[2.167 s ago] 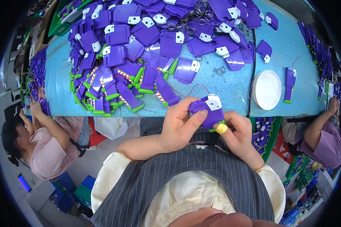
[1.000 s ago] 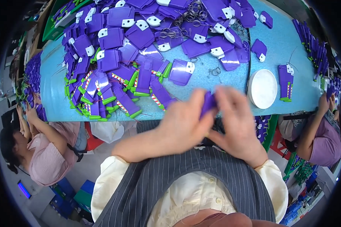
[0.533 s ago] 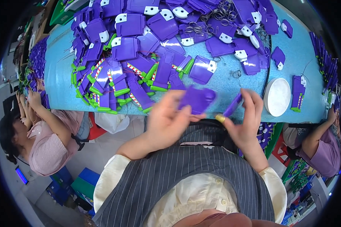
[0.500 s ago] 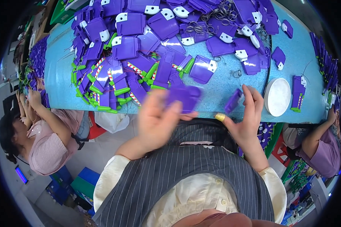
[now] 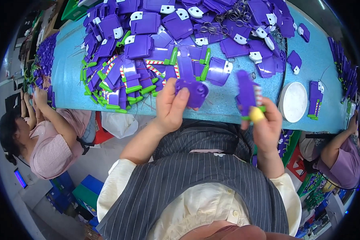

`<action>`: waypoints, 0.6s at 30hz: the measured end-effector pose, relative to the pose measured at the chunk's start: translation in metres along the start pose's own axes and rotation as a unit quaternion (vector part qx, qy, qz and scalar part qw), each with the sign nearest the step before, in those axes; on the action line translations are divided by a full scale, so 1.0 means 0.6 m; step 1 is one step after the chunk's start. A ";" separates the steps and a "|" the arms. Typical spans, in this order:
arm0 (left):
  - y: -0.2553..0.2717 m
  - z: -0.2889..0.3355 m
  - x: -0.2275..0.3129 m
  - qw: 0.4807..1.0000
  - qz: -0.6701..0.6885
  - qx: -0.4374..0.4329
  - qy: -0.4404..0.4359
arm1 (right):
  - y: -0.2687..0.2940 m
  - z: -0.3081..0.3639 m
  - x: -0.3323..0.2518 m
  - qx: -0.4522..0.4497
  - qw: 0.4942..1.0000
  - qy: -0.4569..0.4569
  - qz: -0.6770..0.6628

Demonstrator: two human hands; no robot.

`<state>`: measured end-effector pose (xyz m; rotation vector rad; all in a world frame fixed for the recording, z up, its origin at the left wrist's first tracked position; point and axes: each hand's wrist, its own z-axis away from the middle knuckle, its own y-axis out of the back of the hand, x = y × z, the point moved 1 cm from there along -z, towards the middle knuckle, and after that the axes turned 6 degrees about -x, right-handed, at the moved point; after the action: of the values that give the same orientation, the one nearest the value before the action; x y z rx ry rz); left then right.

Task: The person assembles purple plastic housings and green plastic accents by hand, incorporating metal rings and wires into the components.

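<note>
My left hand [image 5: 173,106] pinches a flat purple plastic plate [image 5: 194,94] with round holes, held above the near table edge. To its right, my right hand [image 5: 266,126], a yellow cover on its thumb, grips a long purple plastic part [image 5: 247,90] by its lower end. That part has a red-and-white striped strip and green at the bottom; it is slightly blurred. Beyond my left hand lies a pile of striped purple parts with green ends [image 5: 134,89]. Farther back are many purple plates with white corners [image 5: 146,23].
A white round dish [image 5: 293,102] stands right of my right hand. Metal rings [image 5: 238,14] lie on the far pile, and a dark cord runs down the blue table [image 5: 224,114]. One person [image 5: 52,148] sits at the left, another [image 5: 340,160] at the right.
The part in my right hand now stands upright, showing its stripes and green end; earlier only a short purple piece showed there. My left hand has steadied with its plate. The view has shifted slightly.
</note>
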<state>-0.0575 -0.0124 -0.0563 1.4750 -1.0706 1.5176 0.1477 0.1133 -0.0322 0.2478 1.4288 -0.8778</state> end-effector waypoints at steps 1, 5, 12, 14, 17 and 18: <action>-0.014 -0.006 0.012 0.993 0.097 -0.039 0.052 | -0.001 0.009 -0.020 -0.001 1.000 -0.001 -0.031; -0.086 -0.021 0.028 0.974 0.226 -0.003 0.012 | -0.044 0.025 -0.006 -0.056 0.992 -0.111 0.016; -0.088 -0.014 0.040 0.929 0.342 -0.010 0.145 | -0.011 0.013 -0.015 -0.083 0.990 -0.076 0.084; -0.077 -0.007 0.054 0.923 0.334 -0.032 0.188 | 0.007 -0.010 -0.030 0.027 0.997 -0.041 0.062; -0.091 0.010 0.051 0.921 0.279 -0.095 0.253 | 0.000 -0.065 -0.045 0.080 0.995 -0.025 0.047; -0.098 0.014 0.040 0.938 0.210 -0.135 0.240 | -0.006 -0.078 -0.045 0.094 0.995 -0.024 0.023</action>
<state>-0.0009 0.0007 -0.0290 0.6552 -1.2695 1.8090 0.1128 0.1507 -0.0141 0.3969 1.2928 -0.9751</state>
